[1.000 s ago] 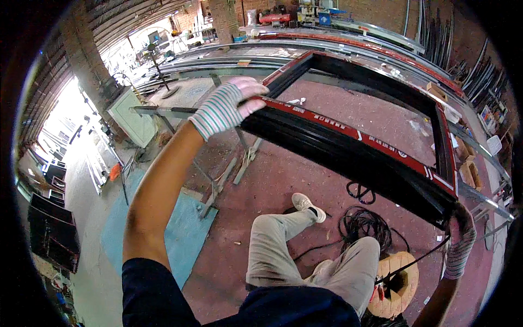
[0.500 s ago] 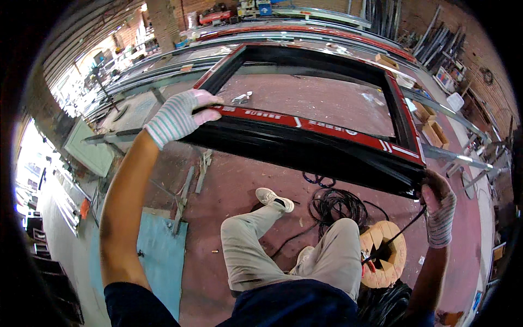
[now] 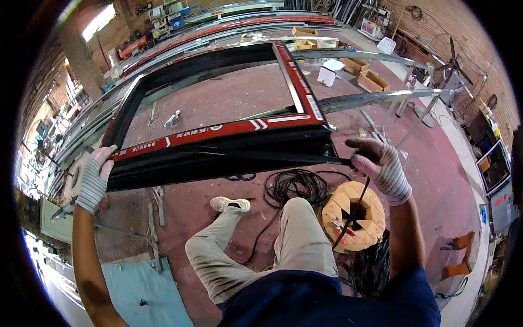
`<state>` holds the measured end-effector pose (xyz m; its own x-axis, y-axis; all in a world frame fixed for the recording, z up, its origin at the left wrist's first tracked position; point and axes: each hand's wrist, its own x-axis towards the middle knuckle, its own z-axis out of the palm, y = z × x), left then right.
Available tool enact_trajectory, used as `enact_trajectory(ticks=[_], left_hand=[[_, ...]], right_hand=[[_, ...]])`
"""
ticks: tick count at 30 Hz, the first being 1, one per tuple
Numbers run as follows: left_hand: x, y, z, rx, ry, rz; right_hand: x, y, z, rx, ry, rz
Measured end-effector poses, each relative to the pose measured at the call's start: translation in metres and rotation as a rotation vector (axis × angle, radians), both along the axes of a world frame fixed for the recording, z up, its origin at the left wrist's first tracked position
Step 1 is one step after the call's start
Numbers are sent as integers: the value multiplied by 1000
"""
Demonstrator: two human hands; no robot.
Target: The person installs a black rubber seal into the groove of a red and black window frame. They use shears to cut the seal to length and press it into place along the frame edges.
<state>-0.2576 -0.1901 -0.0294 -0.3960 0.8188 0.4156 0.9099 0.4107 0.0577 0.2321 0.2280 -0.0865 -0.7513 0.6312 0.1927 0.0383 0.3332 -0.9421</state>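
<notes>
Frame (image 3: 218, 136), big black rectangle with red-striped edge, lying flat on metal trestles (image 3: 381, 98), spans between both hands. Head view: left hand (image 3: 95, 177), gloved, fingers curled against near-left corner. Right hand (image 3: 376, 163), gloved, pinching black rubber strip (image 3: 305, 158) at near-right corner. Looks like seal-fitting step; next move likely calls for pressing strip along near rail. Below right hand: wooden spool (image 3: 354, 215), cable coil (image 3: 294, 185). Red workshop floor (image 3: 447, 180), brick wall (image 3: 452, 32) far right.

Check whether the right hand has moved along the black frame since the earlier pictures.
Yes. The right hand, earlier low beside the frame's right corner, now sits higher at that corner, pinching the black rubber strip at the near rail's end.
</notes>
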Motion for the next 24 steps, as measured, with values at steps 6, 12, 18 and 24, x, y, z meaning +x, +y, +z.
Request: enact_trajectory(ticks=[6, 12, 18, 24], left_hand=[[74, 60, -1, 52, 134, -187], [177, 179, 12, 79, 18, -529], [218, 278, 33, -5, 77, -833], [229, 335, 54, -316, 86, -936]], right_hand=[[-5, 15, 5, 30, 39, 65], [-14, 15, -35, -116, 74, 99], [-18, -1, -52, -265, 188, 98], [-19, -11, -54, -305, 219, 114]])
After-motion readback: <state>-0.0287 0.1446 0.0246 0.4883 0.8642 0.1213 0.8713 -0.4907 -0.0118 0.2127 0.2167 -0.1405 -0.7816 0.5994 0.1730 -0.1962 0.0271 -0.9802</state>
